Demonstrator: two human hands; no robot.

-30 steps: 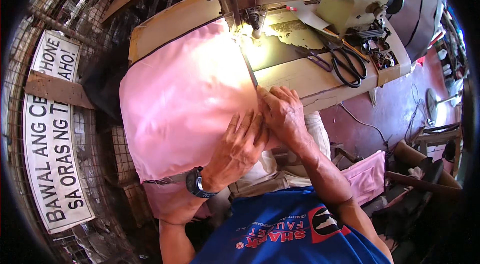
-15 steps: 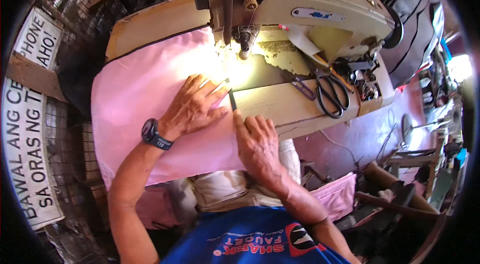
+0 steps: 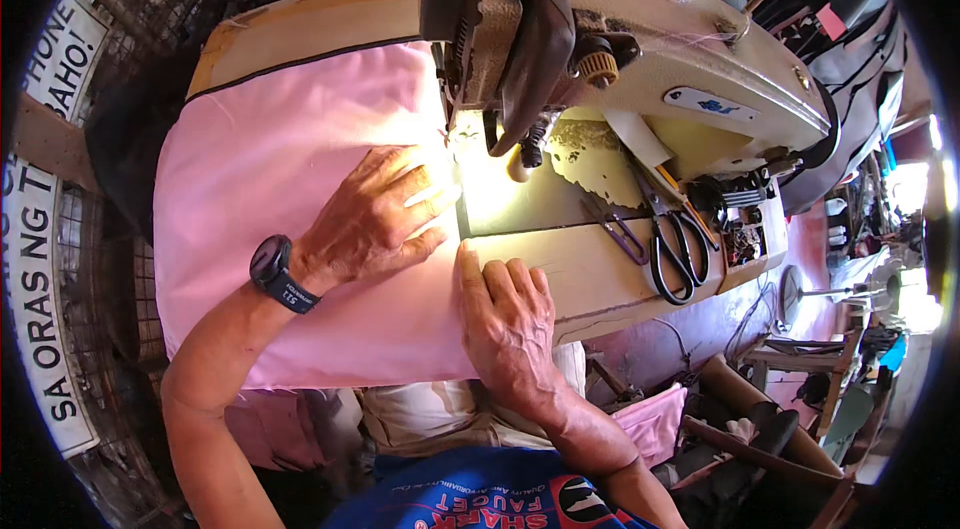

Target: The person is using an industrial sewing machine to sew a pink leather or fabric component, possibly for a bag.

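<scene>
Pink fabric lies spread over the bed of a beige sewing machine, its right edge running up under the lit needle area. My left hand rests palm down on the cloth, fingers spread toward the needle, a dark watch on its wrist. At the fabric's right edge, below the needle, is my right hand. Its index finger points forward along the edge and the other fingers are curled, gripping the cloth there; the thumb is hidden. A dark narrow strip shows along the edge between the hands.
Right of the needle lie black-handled scissors, purple thread snips and a pencil. An open compartment of small parts is at the table's right end. Wire mesh and a white sign stand at the left.
The view has shifted, and the machine head looks larger and farther right. Both hands stay on the fabric. Less of the dark strip shows in front of my right index finger.
</scene>
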